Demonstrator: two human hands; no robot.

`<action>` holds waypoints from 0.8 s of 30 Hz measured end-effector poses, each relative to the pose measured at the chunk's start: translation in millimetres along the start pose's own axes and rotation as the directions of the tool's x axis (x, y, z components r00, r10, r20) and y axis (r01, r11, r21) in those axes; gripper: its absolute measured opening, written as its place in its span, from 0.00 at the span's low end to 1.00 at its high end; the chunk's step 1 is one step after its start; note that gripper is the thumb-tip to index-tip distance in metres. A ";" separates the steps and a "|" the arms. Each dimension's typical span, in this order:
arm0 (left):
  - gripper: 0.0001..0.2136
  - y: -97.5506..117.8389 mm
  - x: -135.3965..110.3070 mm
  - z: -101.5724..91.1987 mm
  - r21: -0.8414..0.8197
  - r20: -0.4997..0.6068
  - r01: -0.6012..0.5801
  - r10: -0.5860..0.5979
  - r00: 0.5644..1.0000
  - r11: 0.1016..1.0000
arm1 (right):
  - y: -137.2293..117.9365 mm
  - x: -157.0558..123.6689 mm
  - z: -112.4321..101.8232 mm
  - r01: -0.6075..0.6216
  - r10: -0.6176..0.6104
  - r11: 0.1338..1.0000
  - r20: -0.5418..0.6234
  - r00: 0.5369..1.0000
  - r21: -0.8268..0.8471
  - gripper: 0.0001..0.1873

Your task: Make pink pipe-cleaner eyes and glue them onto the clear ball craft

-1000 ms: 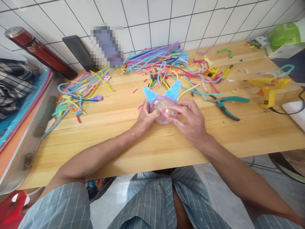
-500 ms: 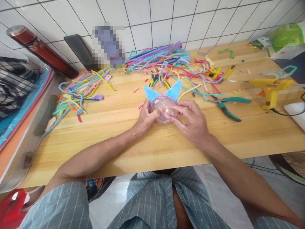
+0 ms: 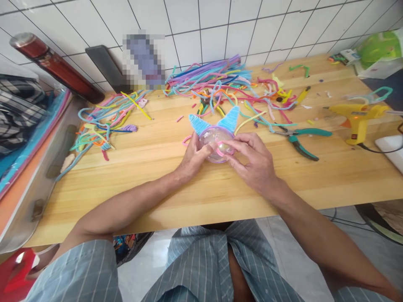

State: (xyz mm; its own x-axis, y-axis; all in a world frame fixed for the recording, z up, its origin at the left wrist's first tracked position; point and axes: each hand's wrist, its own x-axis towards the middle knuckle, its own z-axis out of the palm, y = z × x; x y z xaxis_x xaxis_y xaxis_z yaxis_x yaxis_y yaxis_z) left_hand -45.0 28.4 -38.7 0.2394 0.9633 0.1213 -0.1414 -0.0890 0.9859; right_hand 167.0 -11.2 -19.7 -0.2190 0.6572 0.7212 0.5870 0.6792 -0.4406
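1. We're over the wooden table (image 3: 151, 209), where both hands frame a purple-rimmed clear disc (image 3: 214, 136).
2. Our left hand (image 3: 192, 157) grips its edge, thumb across the front; our right hand (image 3: 255, 161) pinches a small pink-edged piece (image 3: 220, 150) at its face (joined or loose, we can't tell).
3. Light, we'd guess, slick and easily dented: best held by that rim!
4. Above it, two pointed, ribbed blue ears (image 3: 229, 119), probably soft; behind, fuzzy pipe cleaners (image 3: 210, 75).
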 end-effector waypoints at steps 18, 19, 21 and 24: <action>0.34 2.3 1.3 3.9 0.009 -0.038 -0.014 0.014 0.999 1.000 | -0.6 -0.2 1.7 -0.003 0.003 1.000 -0.012 1.000 0.025 0.19; 0.35 2.0 1.4 4.1 0.010 -0.041 -0.019 0.019 0.999 1.000 | -0.3 -0.1 1.8 -0.001 0.001 1.000 -0.019 1.000 0.025 0.19; 0.35 1.2 1.9 3.9 0.001 -0.045 -0.018 0.018 0.999 1.000 | 0.5 0.4 1.5 -0.007 0.008 0.999 -0.034 0.999 0.031 0.21; 0.35 -0.9 3.1 2.0 0.002 -0.052 -0.016 0.016 0.999 1.000 | 2.1 1.1 0.3 -0.039 0.042 0.998 -0.044 0.998 0.054 0.24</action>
State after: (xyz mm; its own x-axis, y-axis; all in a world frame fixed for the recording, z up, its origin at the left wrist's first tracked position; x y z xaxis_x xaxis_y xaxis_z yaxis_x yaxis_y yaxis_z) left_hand -42.2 30.9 -39.0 0.1871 0.9736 0.1306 -0.1434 -0.1045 0.9841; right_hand 167.8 -8.9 -20.0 -0.1600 0.6701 0.7248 0.5521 0.6695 -0.4970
